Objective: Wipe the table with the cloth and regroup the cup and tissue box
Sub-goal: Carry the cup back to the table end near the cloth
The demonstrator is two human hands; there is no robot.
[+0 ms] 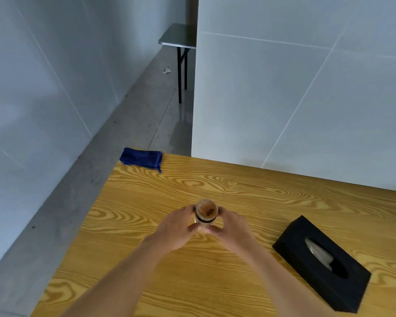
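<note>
Bare test room — white partition panels (295, 88)

No text, label, brand, number or sign can be read anywhere in the view. The black tissue box (321, 264) shows plain faces, the cup (206, 213) carries no legible marking, and the blue cloth (141, 159) is unprinted as far as can be seen.

Two bare forearms reach in from the near edge. The left hand (172, 232) and right hand (232, 231) wear no gloves. No sleeves, rings or watch show.
</note>
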